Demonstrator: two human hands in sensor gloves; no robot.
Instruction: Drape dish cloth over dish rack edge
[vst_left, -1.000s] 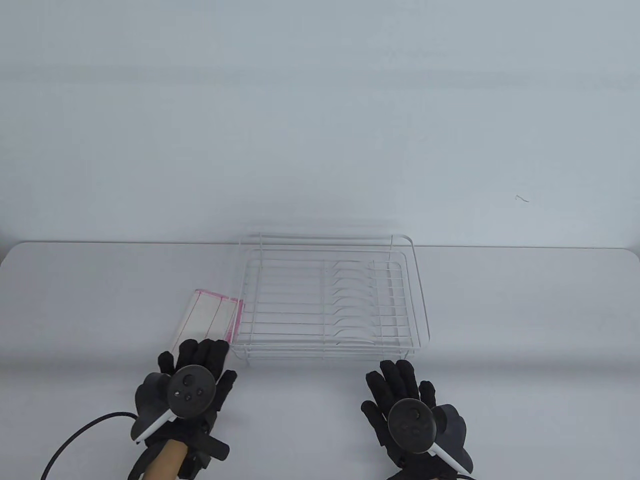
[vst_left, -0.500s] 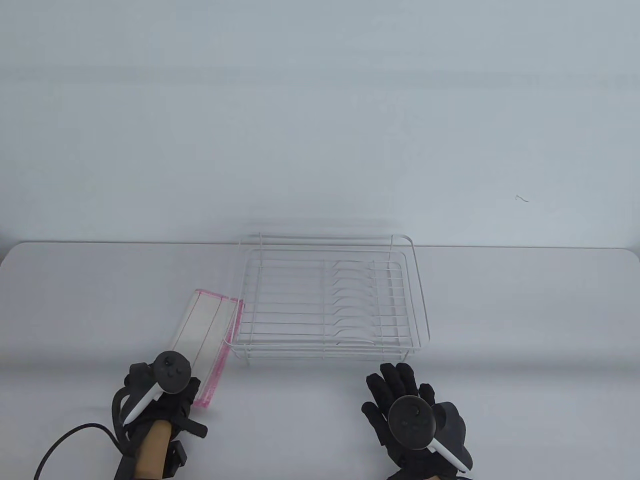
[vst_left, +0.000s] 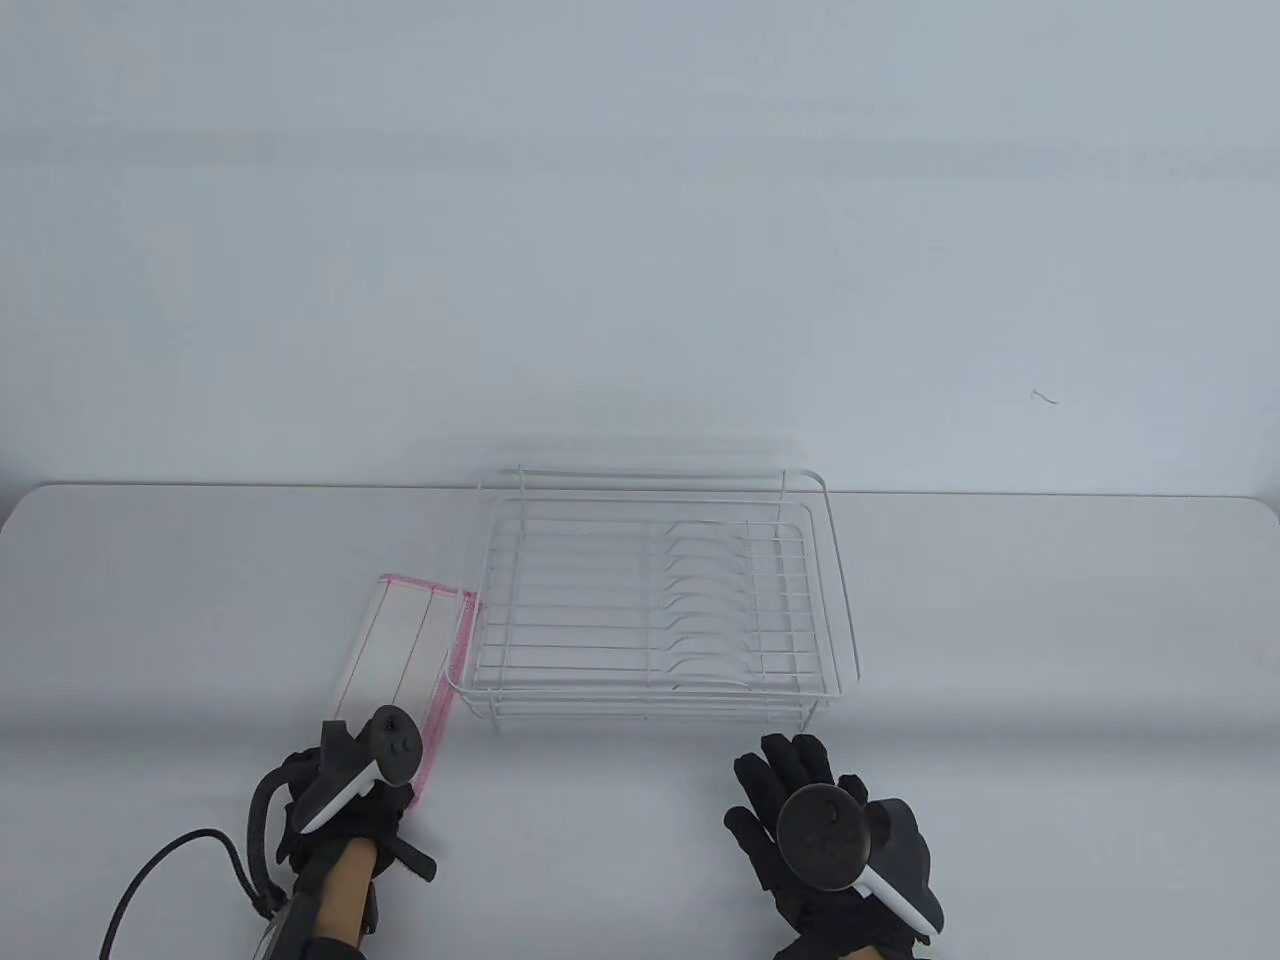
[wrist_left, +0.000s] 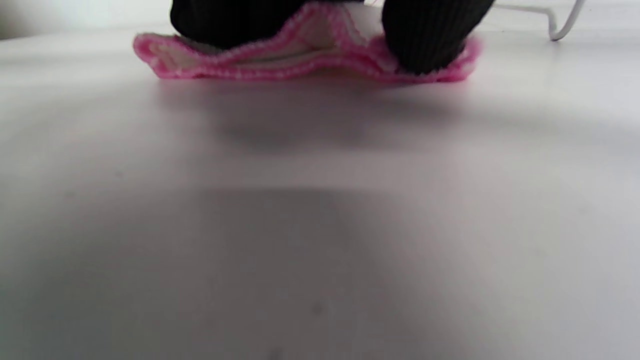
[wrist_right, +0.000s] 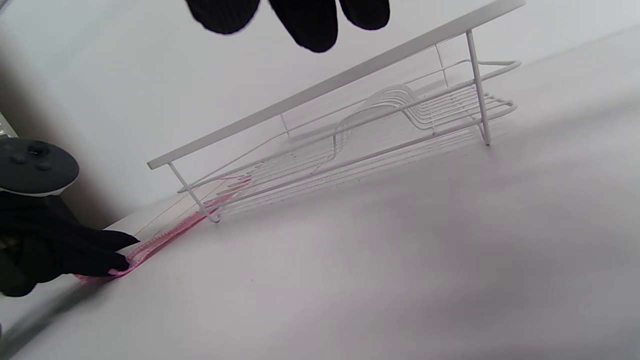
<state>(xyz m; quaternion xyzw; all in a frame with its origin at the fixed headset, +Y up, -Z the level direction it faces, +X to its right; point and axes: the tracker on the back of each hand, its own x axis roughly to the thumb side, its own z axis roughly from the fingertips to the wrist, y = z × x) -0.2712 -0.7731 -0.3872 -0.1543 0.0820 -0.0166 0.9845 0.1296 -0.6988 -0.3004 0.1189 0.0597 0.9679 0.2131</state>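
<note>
Dish cloth (vst_left: 405, 645) lies flat on the table (vst_left: 1000, 620), stretching away from the left hand (vst_left: 345, 800) toward the far side, its right hem just beside the left end of the dish rack (vst_left: 660, 600); from the right wrist view the far part looks to run under the rack's corner, though contact can't be confirmed. Left hand is on the cloth's near end, fingers (wrist_left: 425, 40) curled down onto the pink hem, which bunches and lifts slightly between them — reads as pinching the near edge, likely to get a grip before lifting it up and over the rack rim. Whether a thumb is under the cloth can't be told. Gripping the near end makes sense: it's the closest edge, and the rack edge sits just up and to the right of that hand.

Right hand (vst_left: 820, 820) rests apart, near the table edge, in front of the rack's near side, fingers spread and loose, touching nothing; probably waiting to help spread the cloth.

Cloth looks: thin, white, folded into a long narrow strip, pink stitched border, thin red lines running lengthwise. Soft and limp, so it should sag once lifted. Draping not yet done.
</note>
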